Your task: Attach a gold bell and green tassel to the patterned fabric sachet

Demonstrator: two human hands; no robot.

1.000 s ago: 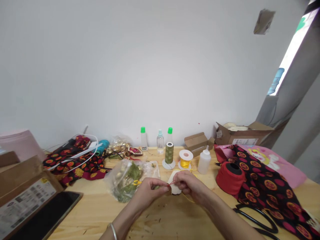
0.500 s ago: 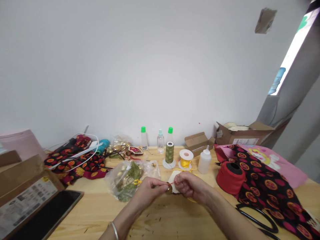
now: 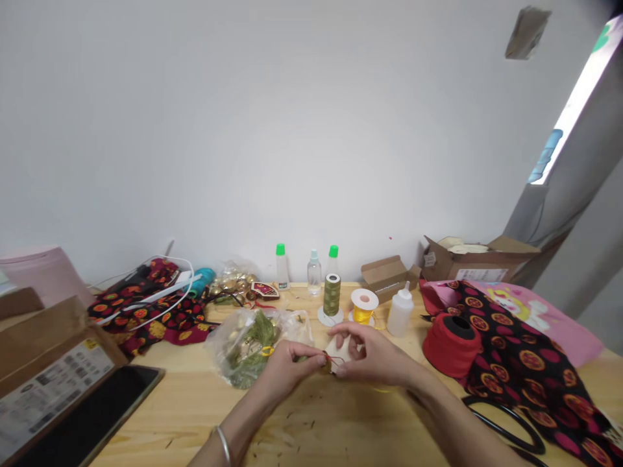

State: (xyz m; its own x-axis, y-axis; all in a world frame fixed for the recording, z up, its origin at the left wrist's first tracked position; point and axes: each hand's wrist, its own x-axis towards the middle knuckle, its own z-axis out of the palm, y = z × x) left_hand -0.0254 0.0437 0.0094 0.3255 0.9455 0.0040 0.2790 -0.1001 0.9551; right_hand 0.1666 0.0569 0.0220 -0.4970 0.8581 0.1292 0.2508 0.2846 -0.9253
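Both my hands meet over the middle of the wooden table (image 3: 311, 421). My left hand (image 3: 288, 367) pinches a small brownish piece tied with thin red thread (image 3: 329, 360). My right hand (image 3: 370, 357) pinches the same thread from the right, its other fingers spread. Behind the hands lies a small white object (image 3: 339, 346), partly hidden. A clear plastic bag (image 3: 248, 344) of green thread and gold bits lies just left of my left hand.
Behind the hands stand an olive thread spool (image 3: 331, 296), a yellow cord reel (image 3: 364, 305), a white squeeze bottle (image 3: 400, 312) and small dropper bottles (image 3: 314, 275). A red cord roll (image 3: 452, 344), patterned cloth (image 3: 525, 370) and black scissors (image 3: 506, 425) lie right. Cardboard boxes (image 3: 43, 370) sit left.
My right hand has shifted from a closed pinch to fingers more spread, lifting slightly. The red thread is now drawn short between both hands. The view has tilted a little.
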